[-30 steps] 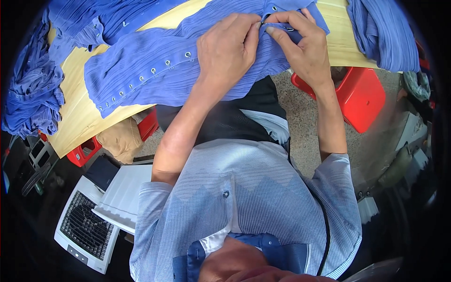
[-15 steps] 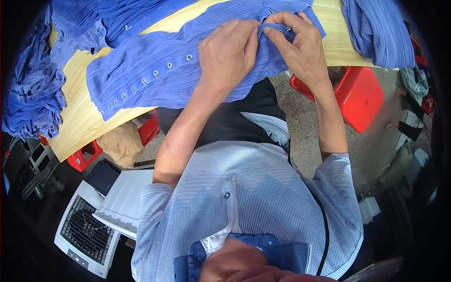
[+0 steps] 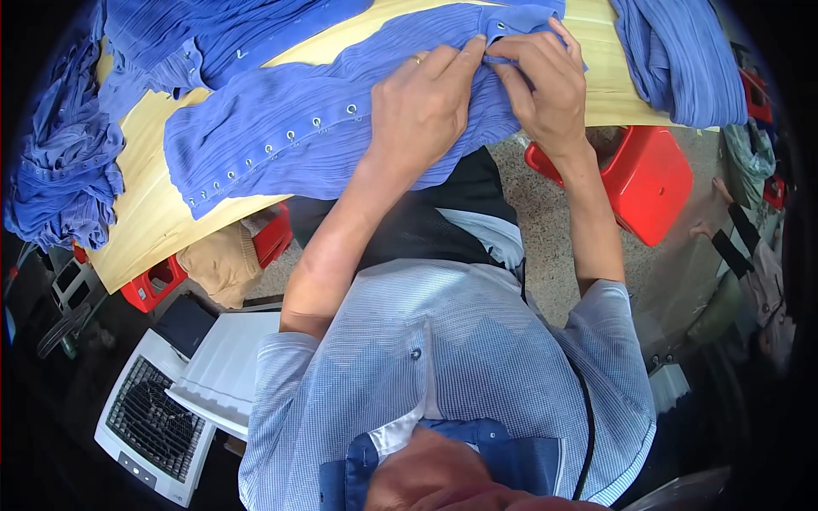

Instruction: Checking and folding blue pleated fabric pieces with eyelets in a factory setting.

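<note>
Pinching blue garment (image 3: 341,128) on my table (image 3: 153,213): left hand (image 3: 422,106) and right hand (image 3: 545,85) clamped at its eyelet edge. Soft, light, pleated; I judge best gripped along that edge.

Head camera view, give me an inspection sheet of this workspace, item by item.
Surface: pale wooden table, mostly covered by cloth.
Job's things: blue pleated garment with a row of metal snaps, spread flat.
Clutter: more blue garments heaped at left and right.
Hands: left hand and right hand pinch the garment's edge together.
Cables: black cord over the shirt.
Surroundings: red stool, white fan unit on the floor.
</note>
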A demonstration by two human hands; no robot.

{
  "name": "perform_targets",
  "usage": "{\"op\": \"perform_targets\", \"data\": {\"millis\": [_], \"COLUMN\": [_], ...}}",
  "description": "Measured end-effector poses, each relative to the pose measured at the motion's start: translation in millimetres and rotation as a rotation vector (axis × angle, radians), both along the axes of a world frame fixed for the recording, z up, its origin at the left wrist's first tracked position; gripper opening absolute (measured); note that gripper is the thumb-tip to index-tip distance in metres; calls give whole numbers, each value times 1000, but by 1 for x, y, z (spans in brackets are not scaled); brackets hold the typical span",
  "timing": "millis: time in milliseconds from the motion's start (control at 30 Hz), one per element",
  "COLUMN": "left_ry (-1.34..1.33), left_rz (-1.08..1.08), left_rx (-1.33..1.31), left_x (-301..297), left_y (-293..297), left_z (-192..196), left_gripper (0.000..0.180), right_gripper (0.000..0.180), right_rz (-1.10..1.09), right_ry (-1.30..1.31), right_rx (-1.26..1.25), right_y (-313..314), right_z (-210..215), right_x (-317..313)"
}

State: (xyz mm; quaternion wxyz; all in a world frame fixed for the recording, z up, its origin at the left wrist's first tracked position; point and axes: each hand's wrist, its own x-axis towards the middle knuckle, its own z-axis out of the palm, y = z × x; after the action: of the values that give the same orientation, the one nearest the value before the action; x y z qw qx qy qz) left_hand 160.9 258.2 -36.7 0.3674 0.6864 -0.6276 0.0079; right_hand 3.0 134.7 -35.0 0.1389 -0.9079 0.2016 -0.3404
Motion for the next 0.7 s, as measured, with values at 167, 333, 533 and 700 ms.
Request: {"op": "perform_targets", "data": {"millis": [167, 333, 533, 700], "left_ry": [-43, 21, -90, -259], "left_rz": [-25, -42, -103, -169], "left_rx": [45, 2, -25, 34], "left_x": [0, -2, -1, -3], "left_y": [-2, -3, 2, 4], "left_z": [2, 6, 4, 14], "left_gripper": [37, 31, 27, 24], "right_gripper": [19, 22, 21, 21], "right_rz": [78, 58, 60, 63], "right_ry": [-141, -86, -9, -31], "right_rx": [-101, -154, 154, 182], "right_y": [-4, -6, -16, -18], "right_z": [-5, -3, 5, 3], "right_x": [-2, -14, -48, -57]}}
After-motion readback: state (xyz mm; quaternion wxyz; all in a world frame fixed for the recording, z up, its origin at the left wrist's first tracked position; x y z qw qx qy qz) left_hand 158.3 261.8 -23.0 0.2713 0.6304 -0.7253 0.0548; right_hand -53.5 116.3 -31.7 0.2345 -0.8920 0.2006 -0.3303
